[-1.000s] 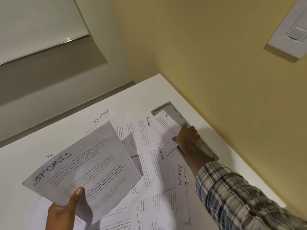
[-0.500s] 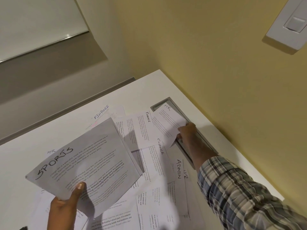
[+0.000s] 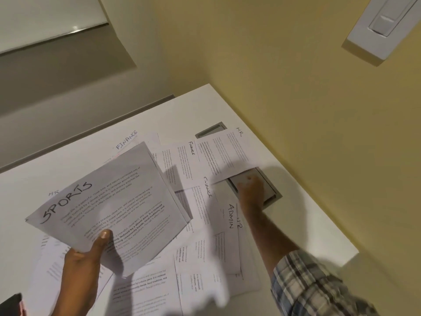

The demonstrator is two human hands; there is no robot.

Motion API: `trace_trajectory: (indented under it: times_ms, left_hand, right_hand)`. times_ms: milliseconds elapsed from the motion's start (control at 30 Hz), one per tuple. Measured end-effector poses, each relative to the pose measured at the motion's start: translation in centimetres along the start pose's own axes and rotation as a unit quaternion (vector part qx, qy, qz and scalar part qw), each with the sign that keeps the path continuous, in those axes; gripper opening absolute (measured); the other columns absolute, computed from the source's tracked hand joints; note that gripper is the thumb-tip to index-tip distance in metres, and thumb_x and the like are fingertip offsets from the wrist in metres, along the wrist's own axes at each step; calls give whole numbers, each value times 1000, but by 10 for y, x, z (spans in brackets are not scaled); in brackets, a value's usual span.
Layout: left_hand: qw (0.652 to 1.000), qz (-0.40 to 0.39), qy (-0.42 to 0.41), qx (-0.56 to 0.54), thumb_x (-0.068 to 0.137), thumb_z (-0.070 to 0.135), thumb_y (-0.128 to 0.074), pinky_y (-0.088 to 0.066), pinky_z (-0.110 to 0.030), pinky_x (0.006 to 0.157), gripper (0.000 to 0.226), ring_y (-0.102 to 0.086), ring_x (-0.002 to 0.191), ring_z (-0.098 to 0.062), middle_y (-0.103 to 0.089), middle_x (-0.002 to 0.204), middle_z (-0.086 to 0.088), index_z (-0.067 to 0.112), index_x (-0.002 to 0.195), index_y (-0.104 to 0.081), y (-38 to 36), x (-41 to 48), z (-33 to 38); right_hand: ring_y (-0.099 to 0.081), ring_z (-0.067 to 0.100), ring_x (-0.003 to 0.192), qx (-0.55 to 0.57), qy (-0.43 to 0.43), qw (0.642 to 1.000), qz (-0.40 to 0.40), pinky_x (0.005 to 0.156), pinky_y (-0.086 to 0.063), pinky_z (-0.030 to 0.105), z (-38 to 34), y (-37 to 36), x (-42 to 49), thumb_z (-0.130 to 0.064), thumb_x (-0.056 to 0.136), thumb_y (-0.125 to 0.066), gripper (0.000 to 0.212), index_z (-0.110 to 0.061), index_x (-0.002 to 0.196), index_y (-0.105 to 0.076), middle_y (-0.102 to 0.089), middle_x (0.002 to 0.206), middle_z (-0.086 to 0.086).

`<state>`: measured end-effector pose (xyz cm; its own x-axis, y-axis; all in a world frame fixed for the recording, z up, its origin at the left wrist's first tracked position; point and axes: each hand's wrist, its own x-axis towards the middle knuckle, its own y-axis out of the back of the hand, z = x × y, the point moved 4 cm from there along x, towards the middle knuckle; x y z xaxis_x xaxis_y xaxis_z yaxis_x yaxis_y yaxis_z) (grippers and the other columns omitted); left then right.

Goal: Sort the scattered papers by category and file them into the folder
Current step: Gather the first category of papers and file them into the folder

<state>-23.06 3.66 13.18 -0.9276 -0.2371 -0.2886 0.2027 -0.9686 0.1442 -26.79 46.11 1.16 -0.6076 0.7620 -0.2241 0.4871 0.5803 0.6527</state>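
My left hand (image 3: 79, 270) grips a stack of sheets headed SPORTS (image 3: 109, 201) and holds it tilted above the table, thumb on top. Loose sheets lie scattered beneath it: one marked FINANCE (image 3: 180, 163), another FINANCE (image 3: 202, 201), one marked ADMIN (image 3: 227, 215). My right hand (image 3: 250, 192), motion-blurred, reaches out over a grey recessed panel (image 3: 271, 190). Its fingertips are at the near edge of a sheet marked HR (image 3: 225, 151), which lies across the panel's far half. Whether the fingers hold that sheet is not visible. No folder is in view.
The white table (image 3: 68, 169) ends at a yellow wall (image 3: 296, 110) on the right. A white wall switch (image 3: 385, 23) sits high up. A further FINANCE sheet (image 3: 127, 140) pokes out behind the stack. A dark object (image 3: 10, 304) shows at the bottom left corner.
The HR sheet has shifted away towards the wall and now covers more of the grey panel. My right hand has drawn back a little. The SPORTS stack stays in my left hand.
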Motion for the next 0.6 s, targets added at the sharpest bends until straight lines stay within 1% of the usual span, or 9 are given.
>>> trace_trajectory:
  times_ms: [67, 100, 167, 200, 267, 367, 467, 533, 600]
  left_hand:
    - [1000, -14, -4, -2, 91, 21, -72, -46, -52, 103, 18, -64, 114, -28, -76, 108, 9, 32, 106, -72, -3, -6, 1]
    - [1000, -17, -5, 1, 94, 18, -69, -46, -51, 102, 17, -66, 111, -25, -77, 106, 9, 32, 104, -73, -3, -9, 0]
    - [1000, -17, -5, 4, 97, 16, -65, -47, -48, 100, 18, -68, 104, -20, -78, 102, 11, 31, 101, -73, -2, -15, 0]
    - [1000, -13, -6, 1, 97, 15, -64, -46, -49, 101, 18, -68, 104, -19, -78, 103, 11, 31, 102, -73, 2, -17, -1]
    - [1000, -5, -11, -6, 97, 16, -64, -46, -50, 104, 20, -67, 109, -22, -77, 108, 9, 30, 107, -73, 8, -21, -1]
    - [1000, 3, -15, -23, 97, 17, -65, -44, -52, 107, 23, -65, 116, -25, -75, 116, 7, 29, 114, -72, 20, -25, -2]
    - [1000, 13, -13, -25, 96, 18, -65, -43, -51, 108, 23, -65, 116, -24, -75, 116, 7, 29, 115, -71, 29, -30, -4]
    - [999, 20, -10, -35, 96, 16, -64, -44, -49, 107, 25, -65, 115, -23, -75, 116, 8, 29, 116, -71, 34, -32, -6]
    - [999, 22, -12, -38, 96, 15, -64, -44, -49, 106, 30, -63, 119, -26, -73, 120, 6, 29, 122, -68, 38, -33, -6]
  right_hand:
    - [-68, 23, 91, -28, 29, 997, -72, 74, -55, 31, 11, -13, -40, -26, 86, -73, 32, -9, 112, -67, -70, 101, 6]
    - [-69, 23, 96, -44, 40, 993, -101, 81, -56, 31, 14, -17, -56, -30, 85, -75, 39, -10, 117, -67, -70, 108, 6]
    - [-67, 25, 108, -86, 62, 984, -144, 84, -54, 30, 15, -24, -77, -34, 85, -76, 51, -8, 128, -64, -67, 121, 9]
    - [-65, 26, 111, -106, 72, 979, -159, 85, -55, 32, 12, -26, -83, -36, 86, -77, 54, -9, 131, -62, -64, 125, 10]
    - [-65, 27, 110, -143, 86, 970, -178, 85, -57, 36, 1, -28, -87, -36, 86, -77, 54, -10, 131, -60, -62, 126, 10]
    - [-68, 25, 103, -203, 110, 951, -204, 85, -54, 35, -13, -33, -89, -31, 89, -73, 38, -12, 120, -63, -68, 117, 7]
    - [-69, 23, 91, -208, 100, 948, -220, 85, -51, 35, -18, -30, -88, -22, 89, -67, 7, -17, 91, -63, -73, 98, 3]
    - [-68, 21, 79, -197, 84, 953, -217, 79, -53, 33, -14, -22, -83, -19, 85, -67, 12, -19, 77, -58, -70, 83, 0]
    - [-64, 18, 73, -215, 89, 952, -199, 71, -49, 30, -7, -8, -75, -21, 86, -68, 14, -19, 75, -60, -66, 77, -2]
